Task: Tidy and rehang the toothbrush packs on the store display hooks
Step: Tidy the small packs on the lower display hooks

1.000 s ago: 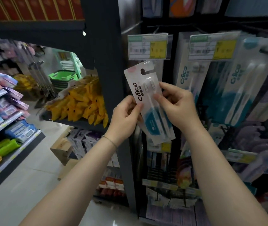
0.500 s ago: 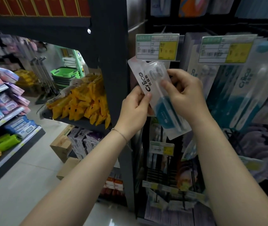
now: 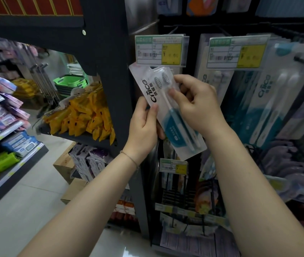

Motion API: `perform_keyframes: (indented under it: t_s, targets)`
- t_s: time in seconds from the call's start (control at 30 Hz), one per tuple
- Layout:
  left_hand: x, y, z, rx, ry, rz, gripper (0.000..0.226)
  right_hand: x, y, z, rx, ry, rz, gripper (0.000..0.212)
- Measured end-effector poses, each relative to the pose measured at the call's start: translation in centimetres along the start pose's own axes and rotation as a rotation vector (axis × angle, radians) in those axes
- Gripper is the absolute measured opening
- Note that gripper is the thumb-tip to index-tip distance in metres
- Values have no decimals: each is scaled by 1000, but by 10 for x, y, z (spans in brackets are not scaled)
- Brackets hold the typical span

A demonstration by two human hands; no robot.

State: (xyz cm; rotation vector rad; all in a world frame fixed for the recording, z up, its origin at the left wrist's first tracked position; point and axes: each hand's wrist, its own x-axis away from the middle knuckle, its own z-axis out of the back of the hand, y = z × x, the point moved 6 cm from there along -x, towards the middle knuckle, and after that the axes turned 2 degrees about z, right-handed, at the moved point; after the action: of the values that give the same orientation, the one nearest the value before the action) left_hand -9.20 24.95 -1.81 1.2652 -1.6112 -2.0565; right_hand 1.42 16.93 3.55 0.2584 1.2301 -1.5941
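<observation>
My left hand (image 3: pixel 143 127) and right hand (image 3: pixel 197 104) pinch the white-and-teal plastic toothbrush pack (image 3: pixel 148 89); its top, above my fingers (image 3: pixel 154 110), isn't hooked yet I reckon.

The toothbrush pack (image 3: pixel 167 110) — white card, teal lower panel, two brushes under clear plastic — tilts leftward, its top tucked behind a price tag (image 3: pixel 159 50).

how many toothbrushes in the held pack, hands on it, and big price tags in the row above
toothbrushes in the pack: 2
hands holding it, left hand and right hand: 2
big price tags above: 2
total: 6
</observation>
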Motion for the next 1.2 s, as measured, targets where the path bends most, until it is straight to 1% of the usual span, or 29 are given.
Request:
perform_keyframes:
  t_s: [0.13, 0.23, 0.37, 0.63, 0.83, 0.93, 1.07, 1.2]
  targets:
    - [3, -3, -5, 48, 6, 18, 15, 2, 1, 1, 52, 3, 44, 37]
    - [2, 0, -12, 91, 9, 29, 14, 2, -2, 5, 91, 38, 77, 40]
    - [-1, 4, -17, 120, 34, 57, 12, -4, -2, 10, 80, 69, 64, 39]
    - [-16, 8, -19, 97, 49, 139, 12, -10, -8, 16, 66, 35, 11, 34]
    - [-27, 9, -21, 81, 34, 143, 13, -12, 3, 22, -44, 107, -75, 18]
    - [-30, 4, -18, -8, 29, 142, 15, -9, 10, 17, -66, 105, -127, 18]
    - [-32, -6, -8, -179, 11, 160, 15, -3, 21, 5, -130, 76, -198, 9]
    - [-32, -7, 2, -286, 42, 137, 14, 2, 24, -5, -171, 55, -229, 5]
